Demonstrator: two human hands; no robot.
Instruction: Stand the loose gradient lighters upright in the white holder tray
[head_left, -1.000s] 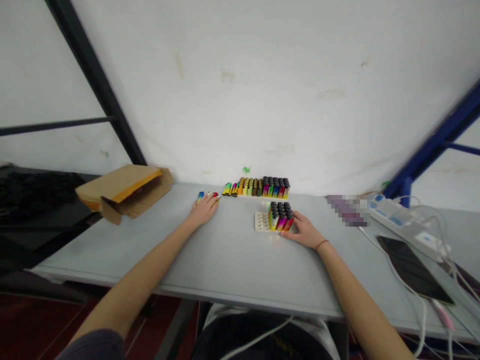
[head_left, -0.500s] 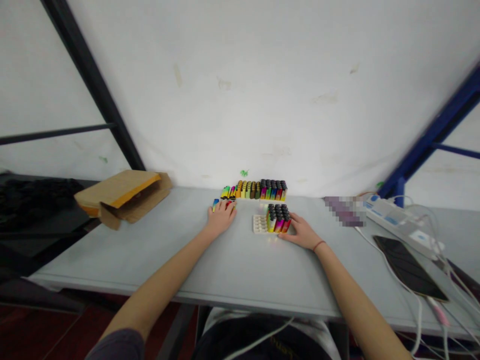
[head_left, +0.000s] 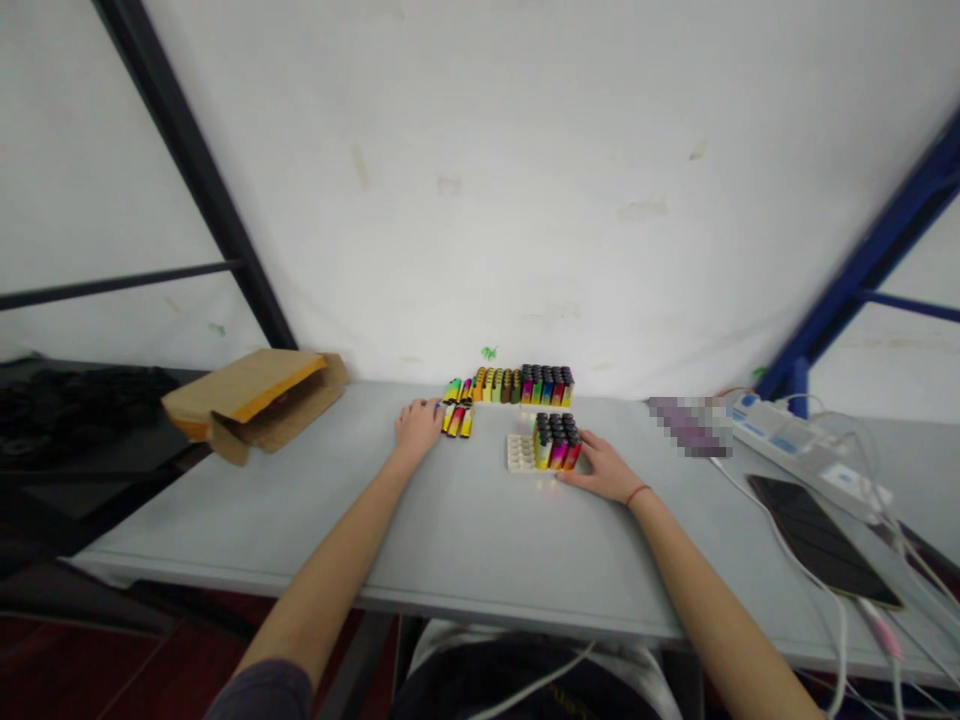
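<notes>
A white tray (head_left: pixel 520 453) with round holes stands mid-table, its right part filled with upright lighters (head_left: pixel 556 442). My right hand (head_left: pixel 606 469) is wrapped round the right side of this tray and its lighters. Left of several lighters lying flat (head_left: pixel 457 420), my left hand (head_left: pixel 418 428) is closed near the table; something small and blue shows at its fingertips, too small to name for certain. Behind, by the wall, stand a yellow and olive group of lighters (head_left: pixel 497 385) and a multicoloured group with black tops (head_left: pixel 547 385).
An open cardboard box (head_left: pixel 251 392) sits at the back left. On the right are a power strip (head_left: pixel 810 450) with cables, a dark phone (head_left: pixel 823 540) and a blurred purple object (head_left: pixel 686 427). A white wall (head_left: pixel 480 200) rises behind the table.
My left hand has moved left, off the flat lighters, which now show. My right hand has stayed at the tray. The view has shifted slightly.
</notes>
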